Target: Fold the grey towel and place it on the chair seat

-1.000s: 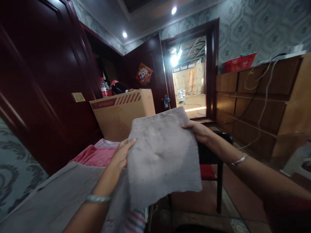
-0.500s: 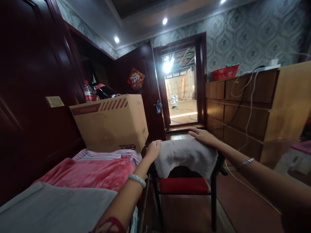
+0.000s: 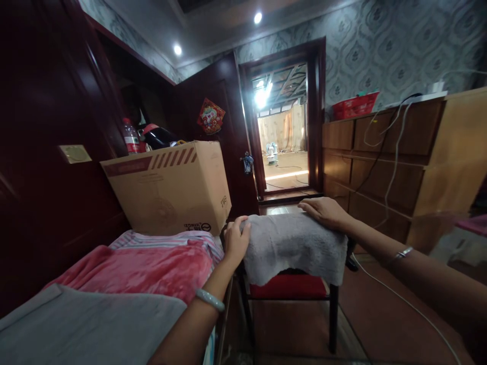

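I see curled left hand (image 3: 236,242) and flatter right hand (image 3: 327,213), finger grip unclear, on soft grey cloth (image 3: 292,243) draping a black-framed, red-seated chair (image 3: 287,288).

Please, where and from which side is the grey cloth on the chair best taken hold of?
Probably by its two lower corners, pinched from the near side. The grey cloth drapes over the back of the chair, and its near edge arches upward in the middle, leaving these corners hanging lowest. The left hand and right hand are at its top.
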A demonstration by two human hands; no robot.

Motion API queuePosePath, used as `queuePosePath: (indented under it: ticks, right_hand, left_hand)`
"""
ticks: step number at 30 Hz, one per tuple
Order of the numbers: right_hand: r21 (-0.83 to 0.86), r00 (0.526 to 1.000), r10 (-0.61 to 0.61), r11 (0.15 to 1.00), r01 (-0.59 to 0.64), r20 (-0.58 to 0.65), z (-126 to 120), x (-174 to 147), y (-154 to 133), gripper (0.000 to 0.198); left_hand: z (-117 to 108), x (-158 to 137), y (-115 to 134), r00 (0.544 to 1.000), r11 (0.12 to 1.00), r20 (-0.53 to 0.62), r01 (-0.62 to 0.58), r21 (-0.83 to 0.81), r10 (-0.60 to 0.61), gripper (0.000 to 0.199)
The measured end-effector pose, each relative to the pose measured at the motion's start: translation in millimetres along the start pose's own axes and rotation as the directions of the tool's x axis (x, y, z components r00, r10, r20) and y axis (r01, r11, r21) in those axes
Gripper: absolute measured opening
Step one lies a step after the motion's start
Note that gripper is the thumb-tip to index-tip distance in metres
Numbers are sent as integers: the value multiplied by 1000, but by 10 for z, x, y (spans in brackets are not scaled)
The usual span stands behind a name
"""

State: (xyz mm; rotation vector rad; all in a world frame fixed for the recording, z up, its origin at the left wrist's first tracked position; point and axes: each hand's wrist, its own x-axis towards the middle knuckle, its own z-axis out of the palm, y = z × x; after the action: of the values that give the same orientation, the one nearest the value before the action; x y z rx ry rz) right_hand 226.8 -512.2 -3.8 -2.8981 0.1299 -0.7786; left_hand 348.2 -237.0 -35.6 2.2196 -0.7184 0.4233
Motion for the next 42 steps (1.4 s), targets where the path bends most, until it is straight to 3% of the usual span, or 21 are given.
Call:
queuePosePath:
  ticks: [4, 6, 8, 10, 13, 22, 28, 31, 35, 39, 42]
  right_hand:
    - [-41, 999, 29, 999, -30, -21, -21, -13, -16, 51]
    - [-62, 999, -3, 998, 0, -41, -2, -62, -60, 51]
    - [-71, 992, -115, 991, 111, -46, 43, -136, -111, 54]
    - [-73, 975, -220, 973, 218, -27, 105, -215, -149, 64]
    - [-68, 966, -256, 964, 257, 15, 183, -287, -152, 77]
    - [-89, 967, -253, 963, 256, 43, 209, -273, -112, 76]
    - [-112, 974, -221, 968, 225, 45, 213, -290, -159, 72]
    - [-113, 974, -224, 968, 225, 25, 233, -293, -142, 69]
    - [-103, 975, -222, 970, 221, -2, 265, -297, -127, 71]
    - [-104, 979, -203, 974, 203, 14, 263, -307, -150, 74]
    - [-86, 979, -205, 975, 205, 3, 250, -313, -140, 75]
  left_hand:
    - [-47, -42, 52, 997, 998, 62, 34, 54, -38, 31]
    - [-104, -41, 118, 998, 990, 56, -6, 142, -2, 32]
    - [-151, -52, 191, 986, 957, 48, -164, 239, 157, 46]
    - [-164, -70, 250, 930, 882, 142, -367, 295, 339, 74]
    - [-117, -77, 277, 851, 806, 323, -508, 303, 415, 86]
    - [9, -49, 157, 826, 696, 307, -563, 446, 472, 79]
    - [-41, -121, 123, 828, 758, 288, -558, 339, 481, 76]
    - [-119, -301, 29, 855, 791, 266, -514, 330, 445, 74]
    - [-350, -761, -265, 895, 829, 309, -423, 366, 320, 75]
    - [-790, -1370, -758, 908, 864, 392, -311, 396, 148, 74]
    - [-1259, -1851, -1148, 931, 855, 363, -169, 491, -25, 69]
